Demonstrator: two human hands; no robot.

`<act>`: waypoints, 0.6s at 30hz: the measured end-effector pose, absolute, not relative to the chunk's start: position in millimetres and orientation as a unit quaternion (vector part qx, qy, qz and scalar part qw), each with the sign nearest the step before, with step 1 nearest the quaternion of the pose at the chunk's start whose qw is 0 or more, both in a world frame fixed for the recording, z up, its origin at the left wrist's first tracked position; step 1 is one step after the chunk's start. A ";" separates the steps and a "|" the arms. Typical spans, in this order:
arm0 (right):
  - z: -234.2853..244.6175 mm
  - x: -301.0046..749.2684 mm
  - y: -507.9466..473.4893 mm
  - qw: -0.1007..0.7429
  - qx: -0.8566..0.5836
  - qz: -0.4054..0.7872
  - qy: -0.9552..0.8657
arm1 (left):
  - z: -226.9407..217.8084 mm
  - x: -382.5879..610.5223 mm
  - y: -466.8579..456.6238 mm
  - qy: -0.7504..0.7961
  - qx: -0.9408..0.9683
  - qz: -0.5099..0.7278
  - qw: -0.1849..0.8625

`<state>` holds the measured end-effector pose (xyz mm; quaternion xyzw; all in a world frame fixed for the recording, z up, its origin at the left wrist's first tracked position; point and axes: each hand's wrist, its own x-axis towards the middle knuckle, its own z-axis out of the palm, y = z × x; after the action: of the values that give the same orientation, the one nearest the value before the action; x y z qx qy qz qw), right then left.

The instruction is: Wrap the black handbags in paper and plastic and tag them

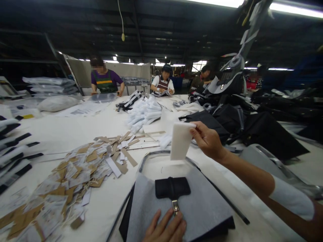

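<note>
My right hand (208,139) is raised beyond the bag and pinches a white foam sheet (181,141) by its upper right corner. The sheet hangs nearly upright. In front of me lies a black handbag (228,226), mostly covered by a pale grey protective sheet (202,205). A black strap tab (172,187) with a metal clasp (175,206) rests over that sheet. My left hand (165,228) lies flat on the covered bag, fingers spread just below the clasp. The bag's handle (151,155), in a clear wrap, arches away behind it on the table.
Paper tags and cards (73,178) are heaped on the left. White foam strips (145,112) are piled mid-table. Black bags (264,131) crowd the right, beside a grey plastic piece (262,158). Wrapped strips (12,151) lie far left. Several people work across the table (63,129).
</note>
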<state>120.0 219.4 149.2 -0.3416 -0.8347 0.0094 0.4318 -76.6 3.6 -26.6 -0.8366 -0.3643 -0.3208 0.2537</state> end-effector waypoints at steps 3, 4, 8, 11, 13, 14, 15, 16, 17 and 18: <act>133.5 120.3 189.5 0.331 -0.325 0.025 -0.886 | -7.7 -74.4 -7.4 -0.407 -0.841 -0.311 0.172; 122.0 120.1 184.0 0.288 -0.317 0.041 -0.902 | -3.8 -72.3 -11.4 -0.422 -0.843 -0.301 0.143; 83.8 122.1 169.3 0.152 -0.237 0.100 -0.954 | 0.1 -65.9 -21.8 -0.453 -0.838 -0.293 0.074; 91.4 125.7 148.9 0.187 -0.202 0.037 -0.961 | -1.1 -65.5 -22.8 -0.457 -0.837 -0.296 0.052; 104.9 128.2 127.9 0.208 -0.180 -0.024 -0.961 | -0.4 -65.7 -22.4 -0.459 -0.835 -0.302 0.041; 109.1 129.4 116.5 0.204 -0.166 -0.042 -0.964 | 0.3 -65.4 -22.3 -0.461 -0.832 -0.306 0.037; 110.0 130.7 105.5 0.192 -0.156 -0.047 -0.968 | 1.0 -64.9 -22.5 -0.464 -0.830 -0.309 0.032; 106.9 132.0 95.6 0.179 -0.150 -0.042 -0.971 | 1.4 -64.1 -22.8 -0.468 -0.826 -0.312 0.024; 100.1 133.6 87.3 0.166 -0.149 -0.030 -0.974 | 1.5 -63.1 -23.4 -0.475 -0.822 -0.314 0.014; 90.5 135.2 81.0 0.155 -0.151 -0.014 -0.976 | 1.2 -62.1 -24.0 -0.482 -0.818 -0.315 0.004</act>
<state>135.2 81.0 90.5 -0.1510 -0.9761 -0.0138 0.1554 -62.1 -24.0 1.2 -0.8176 -0.4820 -0.3149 0.0041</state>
